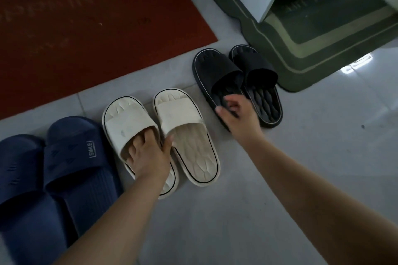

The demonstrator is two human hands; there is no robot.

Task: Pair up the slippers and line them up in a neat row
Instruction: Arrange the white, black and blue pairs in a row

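My left hand (148,157) grips a cream slipper (127,122), right hand (239,114) grips the black slipper (215,69), sitting further back, up-right.

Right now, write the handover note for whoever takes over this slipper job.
Left hand: fingers under the strap of the cream slipper next to the navy pair.
Right hand: grips the heel of the black slipper nearer the cream pair.
Done: three colours paired, side by side along the red mat.
Left: probably just close the wider gap before the black pair, then let go.
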